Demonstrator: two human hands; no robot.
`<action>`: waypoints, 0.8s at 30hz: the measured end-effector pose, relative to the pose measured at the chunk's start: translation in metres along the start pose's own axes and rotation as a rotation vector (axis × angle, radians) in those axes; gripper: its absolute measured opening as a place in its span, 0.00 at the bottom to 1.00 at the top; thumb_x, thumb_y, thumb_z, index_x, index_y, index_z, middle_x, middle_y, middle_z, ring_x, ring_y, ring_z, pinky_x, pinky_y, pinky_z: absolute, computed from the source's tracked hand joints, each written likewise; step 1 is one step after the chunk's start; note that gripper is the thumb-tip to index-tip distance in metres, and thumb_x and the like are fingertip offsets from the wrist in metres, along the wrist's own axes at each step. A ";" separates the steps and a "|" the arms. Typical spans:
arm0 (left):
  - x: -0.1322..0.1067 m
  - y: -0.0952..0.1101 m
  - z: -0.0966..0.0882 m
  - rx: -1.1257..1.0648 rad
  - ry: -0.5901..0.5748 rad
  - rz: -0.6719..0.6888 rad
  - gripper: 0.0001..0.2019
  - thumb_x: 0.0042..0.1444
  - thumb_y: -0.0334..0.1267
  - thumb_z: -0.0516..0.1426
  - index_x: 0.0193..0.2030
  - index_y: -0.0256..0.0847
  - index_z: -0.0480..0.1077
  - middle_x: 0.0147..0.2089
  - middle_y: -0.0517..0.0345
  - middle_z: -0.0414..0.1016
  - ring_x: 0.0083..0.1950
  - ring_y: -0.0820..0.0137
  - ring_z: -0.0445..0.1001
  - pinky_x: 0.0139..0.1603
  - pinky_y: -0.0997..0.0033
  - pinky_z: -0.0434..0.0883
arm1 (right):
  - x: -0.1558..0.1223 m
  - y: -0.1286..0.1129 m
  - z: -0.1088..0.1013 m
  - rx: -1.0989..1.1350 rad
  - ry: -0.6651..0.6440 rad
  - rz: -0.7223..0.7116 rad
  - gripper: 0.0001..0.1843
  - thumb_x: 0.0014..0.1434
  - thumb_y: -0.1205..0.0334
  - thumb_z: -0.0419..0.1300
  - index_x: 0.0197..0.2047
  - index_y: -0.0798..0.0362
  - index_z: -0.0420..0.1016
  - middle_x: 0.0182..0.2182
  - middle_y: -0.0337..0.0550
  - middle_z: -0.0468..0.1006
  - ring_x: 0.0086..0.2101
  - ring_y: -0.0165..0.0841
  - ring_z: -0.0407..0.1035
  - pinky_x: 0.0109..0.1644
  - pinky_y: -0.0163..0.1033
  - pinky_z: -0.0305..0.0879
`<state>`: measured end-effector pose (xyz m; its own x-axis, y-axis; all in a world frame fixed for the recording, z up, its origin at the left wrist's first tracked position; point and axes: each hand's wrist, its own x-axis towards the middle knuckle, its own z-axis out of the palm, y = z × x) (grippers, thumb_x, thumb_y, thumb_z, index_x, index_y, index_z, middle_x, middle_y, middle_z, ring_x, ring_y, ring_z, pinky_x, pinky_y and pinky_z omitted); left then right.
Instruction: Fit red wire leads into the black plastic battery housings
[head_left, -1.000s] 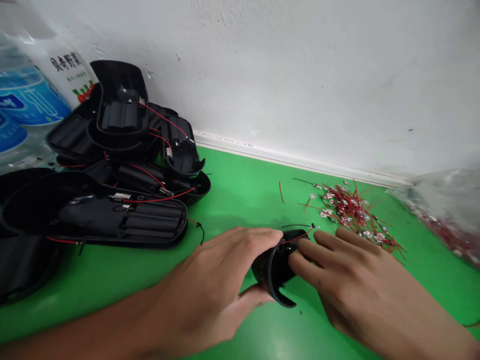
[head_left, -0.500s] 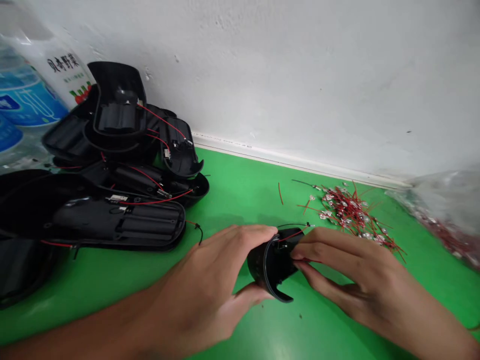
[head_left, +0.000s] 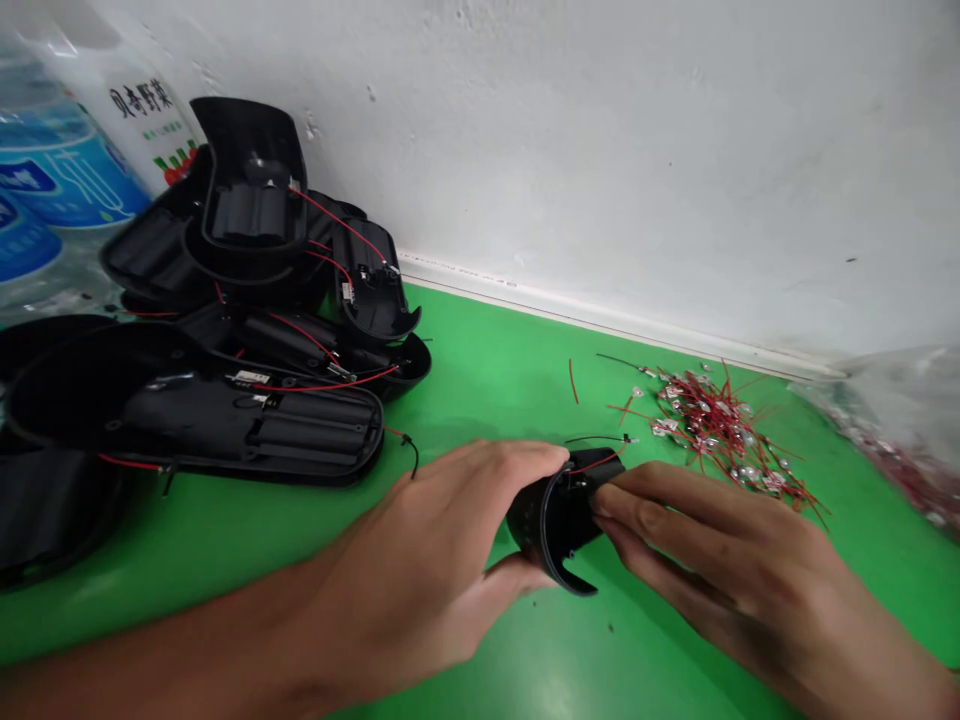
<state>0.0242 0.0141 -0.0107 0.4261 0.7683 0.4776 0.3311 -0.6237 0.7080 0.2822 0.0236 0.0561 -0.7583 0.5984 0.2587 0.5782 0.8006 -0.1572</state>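
A curved black plastic housing (head_left: 534,522) is tilted over the green tabletop, its hollow side facing me. My left hand (head_left: 442,545) is closed around its rounded end, fingers on top and thumb below. My right hand (head_left: 712,550) has its fingertips pressed together inside the hollow. Whatever they pinch, if anything, is hidden. A thin red wire (head_left: 600,460) and a black one (head_left: 596,438) stick out at the housing's upper edge, meeting at a small metal end.
Several similar black housings (head_left: 315,430) with red wires are piled at left, beside clear bottles with blue labels (head_left: 71,185). Right of centre lies a heap of red wires with metal tabs (head_left: 709,420). A plastic bag (head_left: 892,400) holds more, near the white wall (head_left: 600,150).
The whole view has shifted slightly, so things appear a little further right. My left hand keeps its grip, while my right fingertips stay in the hollow and the hand has turned slightly.
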 end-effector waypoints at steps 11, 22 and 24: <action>0.001 -0.001 0.001 -0.008 0.007 -0.019 0.36 0.60 0.35 0.73 0.69 0.46 0.61 0.65 0.64 0.77 0.67 0.79 0.75 0.72 0.90 0.60 | -0.002 0.000 0.003 0.014 0.017 0.016 0.12 0.78 0.72 0.52 0.56 0.58 0.75 0.44 0.50 0.81 0.39 0.31 0.81 0.40 0.32 0.77; -0.002 -0.004 0.007 -0.016 0.172 -0.080 0.30 0.61 0.30 0.68 0.66 0.50 0.63 0.62 0.62 0.76 0.62 0.72 0.77 0.67 0.76 0.73 | 0.015 0.006 0.014 0.478 0.209 0.533 0.05 0.65 0.62 0.68 0.40 0.49 0.87 0.35 0.38 0.87 0.33 0.29 0.83 0.37 0.26 0.79; -0.001 -0.003 0.007 -0.014 0.187 -0.084 0.30 0.61 0.30 0.69 0.64 0.50 0.63 0.61 0.62 0.76 0.61 0.73 0.77 0.67 0.75 0.74 | 0.019 -0.002 0.017 0.532 0.222 0.561 0.06 0.63 0.63 0.67 0.38 0.49 0.88 0.32 0.38 0.86 0.31 0.29 0.82 0.34 0.25 0.78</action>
<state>0.0286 0.0143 -0.0168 0.2329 0.8317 0.5040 0.3462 -0.5552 0.7563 0.2615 0.0341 0.0455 -0.2876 0.9405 0.1811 0.5920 0.3232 -0.7383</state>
